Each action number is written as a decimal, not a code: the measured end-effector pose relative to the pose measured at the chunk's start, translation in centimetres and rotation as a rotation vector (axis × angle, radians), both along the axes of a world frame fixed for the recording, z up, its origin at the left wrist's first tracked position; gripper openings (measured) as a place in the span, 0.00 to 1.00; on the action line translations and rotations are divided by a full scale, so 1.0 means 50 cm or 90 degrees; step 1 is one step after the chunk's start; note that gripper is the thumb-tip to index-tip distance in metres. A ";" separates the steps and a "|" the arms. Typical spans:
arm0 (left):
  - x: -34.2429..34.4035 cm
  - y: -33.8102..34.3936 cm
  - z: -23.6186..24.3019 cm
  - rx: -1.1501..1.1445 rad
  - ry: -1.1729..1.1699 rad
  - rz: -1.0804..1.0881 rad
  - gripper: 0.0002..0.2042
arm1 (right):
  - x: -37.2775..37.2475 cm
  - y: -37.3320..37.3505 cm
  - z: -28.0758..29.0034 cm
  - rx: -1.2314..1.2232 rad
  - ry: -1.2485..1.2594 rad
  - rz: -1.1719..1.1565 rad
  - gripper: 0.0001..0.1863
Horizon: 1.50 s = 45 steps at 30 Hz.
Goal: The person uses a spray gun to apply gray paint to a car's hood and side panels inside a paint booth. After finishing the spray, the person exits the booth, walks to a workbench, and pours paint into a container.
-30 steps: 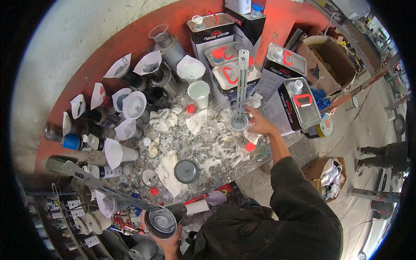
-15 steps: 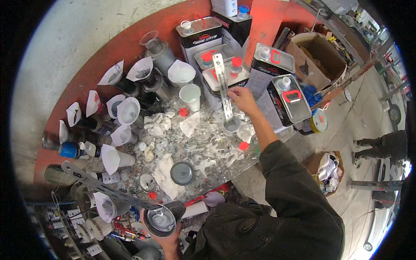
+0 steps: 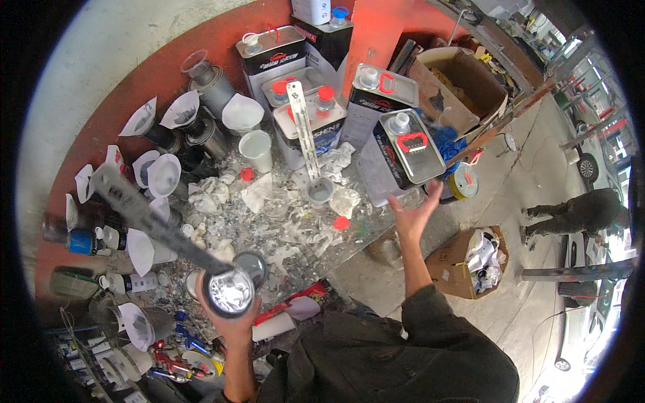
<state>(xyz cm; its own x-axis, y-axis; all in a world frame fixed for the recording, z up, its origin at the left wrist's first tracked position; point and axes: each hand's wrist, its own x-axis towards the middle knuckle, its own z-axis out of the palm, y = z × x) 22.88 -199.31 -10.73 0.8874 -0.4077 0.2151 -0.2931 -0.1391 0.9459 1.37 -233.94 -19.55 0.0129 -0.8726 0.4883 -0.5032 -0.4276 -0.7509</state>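
Note:
My left hand (image 3: 232, 326) is wrapped round a dark cup of grey liquid paint (image 3: 230, 293). Out of this cup a long metal mixing stick (image 3: 158, 218) leans toward the upper left, smeared by motion. My right hand (image 3: 418, 213), fingers spread and holding nothing, hovers beside a square metal can with a red handle (image 3: 393, 158). A pale slotted mixing stick (image 3: 306, 131) stands in a small cup of grey paint (image 3: 320, 192) on the table. Partly behind the cup in my left hand sits a round grey container (image 3: 251, 269).
Paint-spattered table (image 3: 289, 232) bears crumpled paper (image 3: 209, 193) and a white cup (image 3: 256, 150). Several containers with paper strainers (image 3: 163, 176) line the left. Thinner cans (image 3: 275, 60) stand behind. A cardboard box of waste (image 3: 450, 269) sits on the floor; a person (image 3: 581, 208) bends at far right.
My right hand has let go of the pale mixing stick and moved right and nearer, opening. My left hand has raised its cup with the metal stick. The view has shifted right.

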 end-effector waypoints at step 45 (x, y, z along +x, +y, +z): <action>-0.103 -0.344 -0.068 -0.126 0.093 -0.202 0.43 | -0.075 0.035 0.500 -0.250 0.521 0.477 0.61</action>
<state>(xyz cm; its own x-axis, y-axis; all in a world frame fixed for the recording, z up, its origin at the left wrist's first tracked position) 17.73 -216.51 -14.14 0.7509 -0.6299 0.1982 -0.1529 0.1261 0.9802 -2.36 -232.20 5.46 0.8932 -0.3056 0.3299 -0.2994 -0.9515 -0.0708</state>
